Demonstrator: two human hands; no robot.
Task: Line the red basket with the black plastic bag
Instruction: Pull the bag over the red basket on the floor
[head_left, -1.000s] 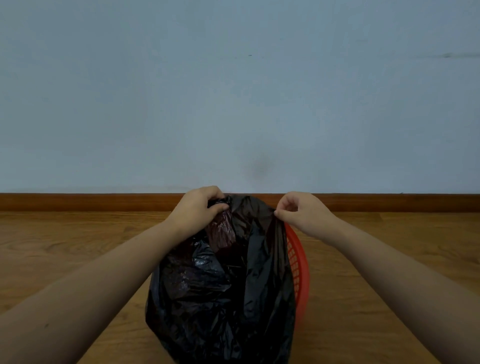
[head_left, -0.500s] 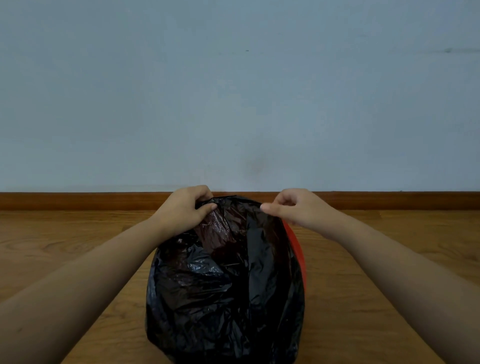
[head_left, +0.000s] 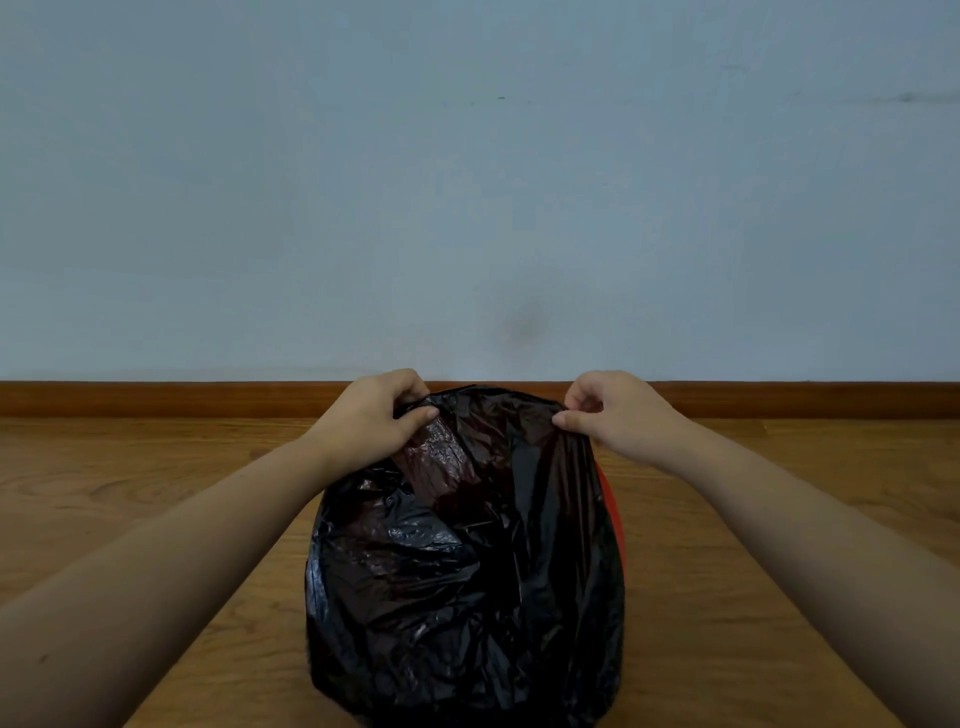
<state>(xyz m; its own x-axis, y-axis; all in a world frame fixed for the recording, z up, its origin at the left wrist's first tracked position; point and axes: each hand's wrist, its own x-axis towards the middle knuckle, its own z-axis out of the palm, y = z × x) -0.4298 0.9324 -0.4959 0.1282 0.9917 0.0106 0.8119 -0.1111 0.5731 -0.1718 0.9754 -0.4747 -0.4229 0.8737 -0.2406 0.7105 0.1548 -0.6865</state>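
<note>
The black plastic bag (head_left: 467, 571) covers almost all of the red basket (head_left: 613, 525), which stands on the floor in front of me. Only a thin red strip of the basket shows along the bag's right side. My left hand (head_left: 371, 421) pinches the bag's far edge at the upper left. My right hand (head_left: 618, 415) pinches the same far edge at the upper right. The edge is stretched between both hands across the far side of the basket. The basket's inside is hidden by the plastic.
A wooden floor (head_left: 156, 493) lies all around the basket. A brown skirting board (head_left: 156, 399) runs along the pale blue wall (head_left: 467, 182) just behind my hands.
My hands have moved apart, the right one further right, spreading the bag's far edge wider. The bag now hides more of the basket's red right side.
</note>
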